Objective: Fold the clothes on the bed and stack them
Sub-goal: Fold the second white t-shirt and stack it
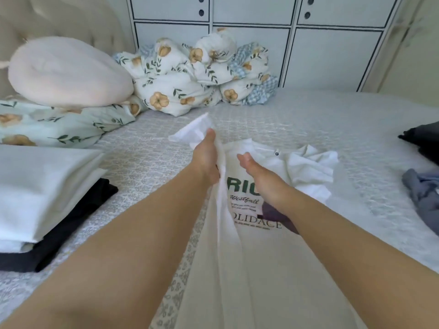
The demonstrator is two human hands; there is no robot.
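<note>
Left hand (206,160) grips the white T-shirt (256,257) on the patterned bedspread (308,119); right hand (251,167) relaxed; white cabinets (251,43) behind.

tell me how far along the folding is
Done: a folded stack sits at the left. In hand: the left hand grips the white tee by one side; the right hand hovers open over it. Left: dark clothes and a grey garment, unfolded at right.

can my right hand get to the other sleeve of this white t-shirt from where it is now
Probably yes. Your right hand is open over the white t-shirt, and the crumpled sleeve lies just beyond it on the bed with nothing between. Your left hand grips the opposite side.
</note>
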